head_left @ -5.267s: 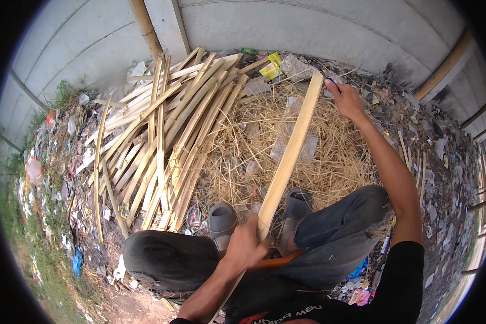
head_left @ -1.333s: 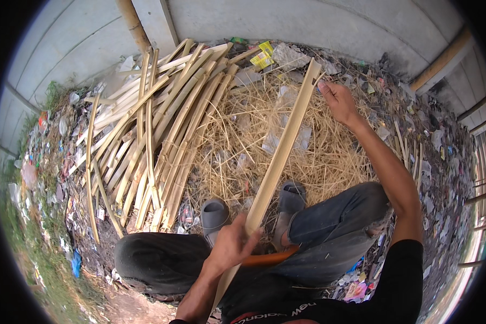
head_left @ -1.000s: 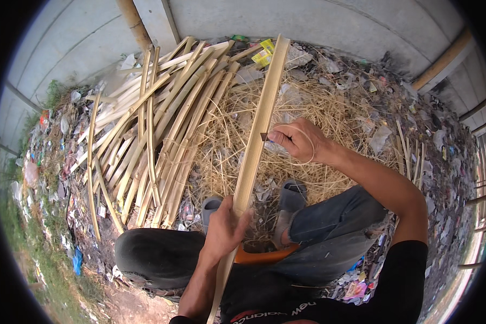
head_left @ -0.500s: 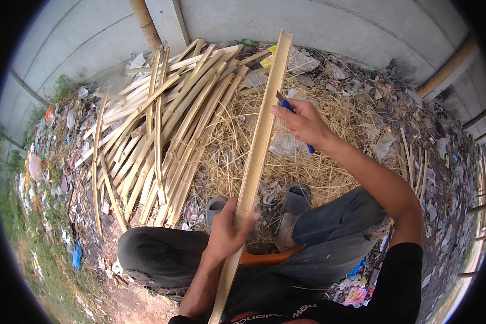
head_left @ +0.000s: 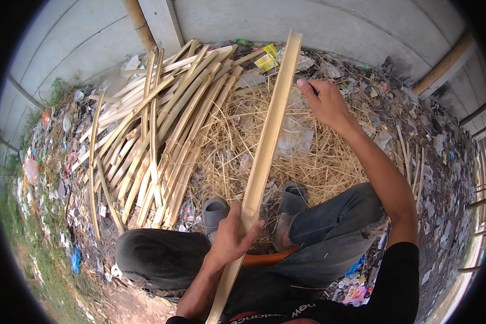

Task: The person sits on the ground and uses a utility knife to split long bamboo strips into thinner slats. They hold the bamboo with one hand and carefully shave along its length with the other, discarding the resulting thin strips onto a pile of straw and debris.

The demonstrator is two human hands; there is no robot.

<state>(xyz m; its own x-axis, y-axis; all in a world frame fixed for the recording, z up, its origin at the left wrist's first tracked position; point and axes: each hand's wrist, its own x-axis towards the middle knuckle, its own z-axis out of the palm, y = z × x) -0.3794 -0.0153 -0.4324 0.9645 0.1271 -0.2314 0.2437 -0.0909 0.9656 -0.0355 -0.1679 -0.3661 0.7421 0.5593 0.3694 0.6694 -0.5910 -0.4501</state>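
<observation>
Bamboo strip [head_left: 272, 124], long and hollow-faced, slants from the lower edge of view up toward the grey wall [head_left: 318, 24]. Left hand [head_left: 233, 237]: clamped around its lower part, thumb toward the right edge. Right hand [head_left: 326, 103]: closed on a small dark tool [head_left: 312, 89] (mostly hidden by the fingers), just beside the strip's upper part; cannot tell whether the tool touches it. Straw-coloured shavings [head_left: 329, 156] spread below, beyond two grey sandals [head_left: 215, 211]. Pile of similar strips [head_left: 162, 121] lies to the left.
</observation>
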